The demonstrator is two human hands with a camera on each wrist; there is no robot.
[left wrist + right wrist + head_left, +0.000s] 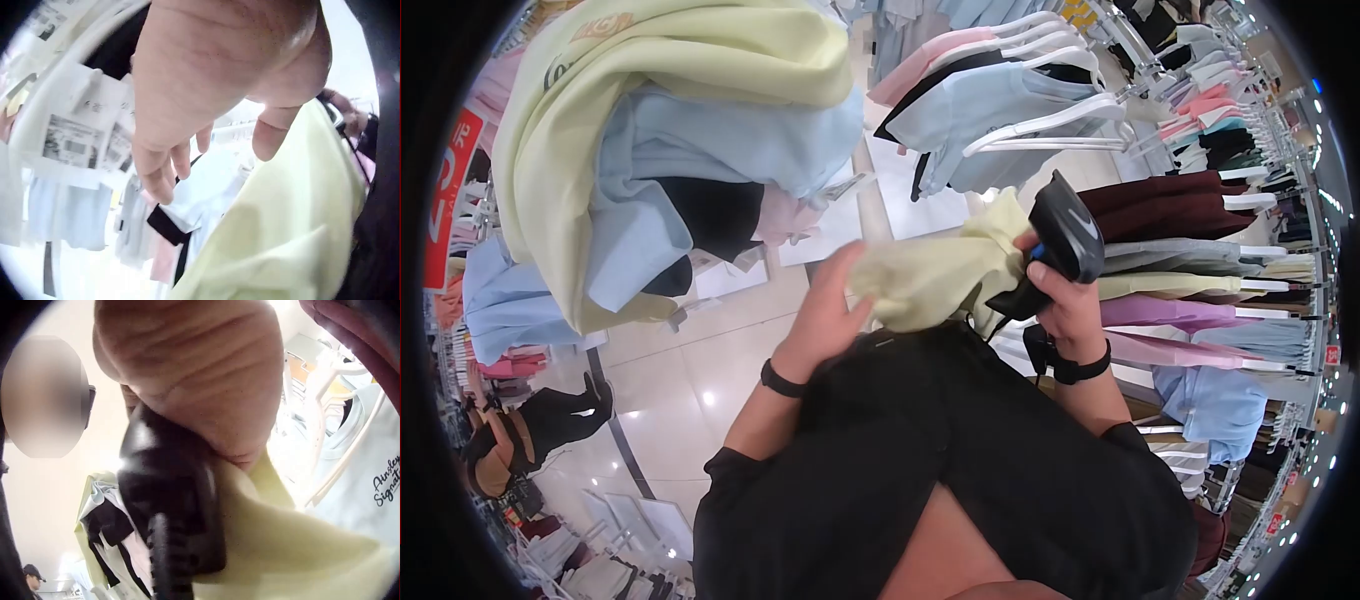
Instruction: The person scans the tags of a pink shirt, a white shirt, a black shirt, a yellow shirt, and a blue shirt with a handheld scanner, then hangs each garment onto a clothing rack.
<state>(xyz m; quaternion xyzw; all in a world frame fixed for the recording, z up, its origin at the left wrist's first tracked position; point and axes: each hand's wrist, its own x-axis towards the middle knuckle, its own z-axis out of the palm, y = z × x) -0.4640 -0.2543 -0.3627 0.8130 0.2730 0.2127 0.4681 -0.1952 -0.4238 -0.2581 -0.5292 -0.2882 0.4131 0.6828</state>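
Observation:
A black barcode scanner [1068, 240] sits in my right hand [1072, 310], the fingers curled round its handle; its ribbed cable [172, 559] shows in the right wrist view. Beside the scanner, a pale yellow garment [940, 280] hangs bunched between my two hands, right up against the right-hand fingers. My left hand [825, 310] is at the garment's left end, its thumb and fingers spread apart. In the left wrist view those fingers hang loosely with nothing gripped, the thumb overlapping the yellow cloth [275, 250]. White tags with printed barcodes [72, 147] hang left of that hand.
Yellow and light blue garments [730, 140] hang close at the upper left. Shirts on white hangers [1040, 125] stand ahead, and a packed clothes rack [1180, 285] runs along the right. A person [530, 430] is at the far left beyond the tiled floor [700, 370].

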